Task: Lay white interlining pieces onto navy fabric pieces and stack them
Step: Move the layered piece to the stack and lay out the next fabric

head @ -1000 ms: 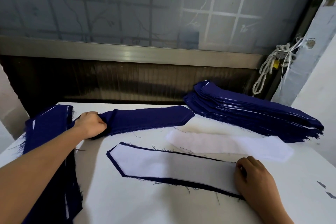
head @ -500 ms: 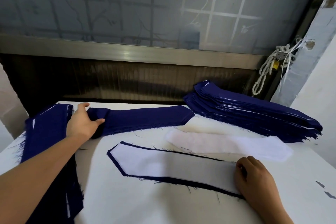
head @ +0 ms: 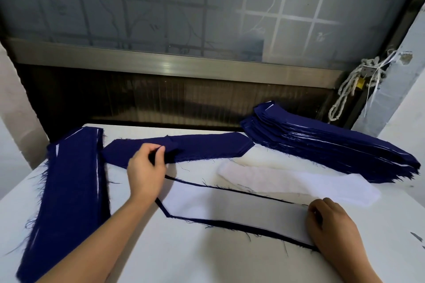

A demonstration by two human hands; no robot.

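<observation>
- Progress: one pair lies made up in the middle of the worktop [head: 188, 257], a white interlining [head: 230, 211] laid on a navy piece [head: 230, 225] whose dark border shows all round it. It has not yet gone onto a stack.
- Done so far, as I judge it: the tall right stack [head: 333, 151] at the upper right shows thin white edges between its navy layers, so it looks like finished pairs. The left stack [head: 69, 186] along the left edge shows white slivers too (which of the two takes the next pair I cannot tell).
- Left to do: a navy pile [head: 207, 147] just above centre and an interlining pile [head: 287, 181] right of centre both hold several layers, so many pairs remain.
- Direction: the made-up pair's long axis runs from the centre toward the lower right, with its pointed tip at the left. The navy pile lies almost straight across the frame, its angled end to the right, near the right stack. The interlining pile slants gently down to the right.
- Left hand [head: 147, 172]: its grip pinches the top layer of the navy pile between thumb and fingertips, near that pile's left end.
- Right hand [head: 331, 225]: it rests with curled fingers on the pair's right end; whether its grip pinches the edge or only presses it, I cannot tell.
</observation>
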